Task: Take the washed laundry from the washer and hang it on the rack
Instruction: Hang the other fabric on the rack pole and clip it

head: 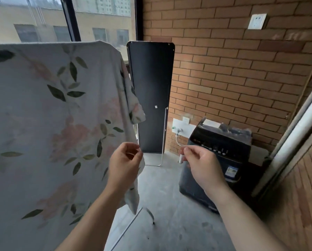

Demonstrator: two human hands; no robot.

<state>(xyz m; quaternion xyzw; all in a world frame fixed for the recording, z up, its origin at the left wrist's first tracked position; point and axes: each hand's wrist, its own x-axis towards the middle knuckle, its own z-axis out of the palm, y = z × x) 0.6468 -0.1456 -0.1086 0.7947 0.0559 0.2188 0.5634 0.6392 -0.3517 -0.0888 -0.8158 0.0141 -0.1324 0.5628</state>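
Note:
A pale floral sheet hangs over the drying rack and fills the left half of the view. The rack is hidden apart from a metal leg near the floor. My left hand is at the sheet's right edge, with thumb and fingers curled and pinching the cloth. My right hand hovers apart from the sheet with loosely curled fingers, holding nothing. Behind it, the dark top-loading washer stands against the brick wall, its inside not visible.
A tall black panel on a thin metal stand leans in the corner between window and brick wall. A tap with a white hose is on the wall beside the washer. A door frame runs along the right. The floor is bare concrete.

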